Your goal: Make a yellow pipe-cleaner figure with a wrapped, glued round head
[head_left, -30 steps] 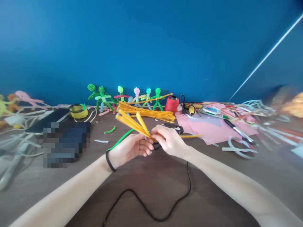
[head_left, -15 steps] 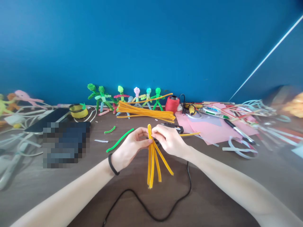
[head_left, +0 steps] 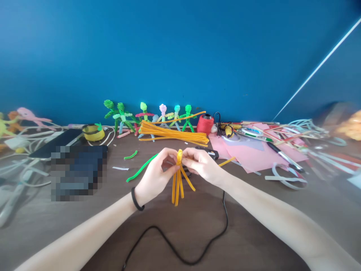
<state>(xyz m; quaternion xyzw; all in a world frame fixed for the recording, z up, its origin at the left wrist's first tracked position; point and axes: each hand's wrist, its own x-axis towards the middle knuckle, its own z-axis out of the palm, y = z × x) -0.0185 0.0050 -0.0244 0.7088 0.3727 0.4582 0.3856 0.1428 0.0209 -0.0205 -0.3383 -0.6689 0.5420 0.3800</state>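
Note:
Several orange-yellow pipe cleaners [head_left: 177,185] are folded together at the top, with their loose ends fanning downward above the table. My left hand [head_left: 156,174] pinches this bundle from the left, just under its folded head. From the right, my right hand [head_left: 203,167] has its fingertips closed at the same spot, on an orange pipe cleaner [head_left: 227,161] whose free end sticks out past the hand. The exact grip of the right fingertips is partly hidden. A green pipe cleaner [head_left: 141,169] lies left of my left hand, with a shorter green piece [head_left: 131,155] behind it.
A stack of orange pipe cleaners [head_left: 175,133] lies ahead, before several small pipe-cleaner figures [head_left: 188,117] along the blue wall. Right are pink paper [head_left: 248,154], a black marker [head_left: 284,157] and red yarn [head_left: 205,125]. A black cable [head_left: 180,256] crosses in front; phones [head_left: 58,143] lie left.
The bundle's head now tilts away and its loose ends have swung up and left. My right hand has shifted slightly, and the pipe cleaner's free end behind it now slants upward.

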